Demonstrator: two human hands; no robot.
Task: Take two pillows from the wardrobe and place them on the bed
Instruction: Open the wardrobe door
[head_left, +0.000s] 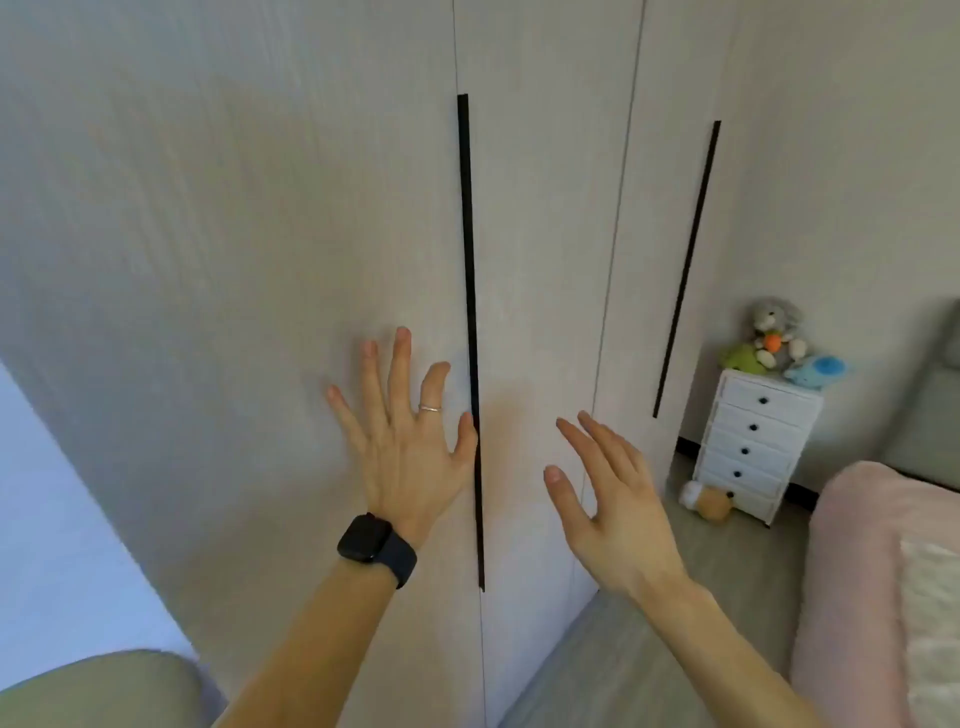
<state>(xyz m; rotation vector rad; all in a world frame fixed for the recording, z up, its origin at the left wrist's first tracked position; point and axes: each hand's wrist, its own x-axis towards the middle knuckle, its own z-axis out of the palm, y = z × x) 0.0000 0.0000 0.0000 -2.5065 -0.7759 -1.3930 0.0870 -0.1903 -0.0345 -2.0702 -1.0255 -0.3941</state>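
Observation:
A pale wood-grain wardrobe (249, 218) fills most of the head view, its doors closed. A long black handle strip (469, 270) runs down the edge of the left door. My left hand (402, 436), with a ring and a black watch on the wrist, lies flat with spread fingers on the left door, its thumb at the handle strip. My right hand (610, 504) hovers open in front of the neighbouring door, fingers apart and holding nothing. The bed (852, 587), with a pink cover, shows at the lower right. No pillows are visible.
A second black handle (688, 265) runs down a door further right. A white chest of drawers (753, 447) stands by the wall with soft toys (779, 338) on top and another toy (706, 499) on the grey floor. A green cushion (98, 691) sits at the bottom left.

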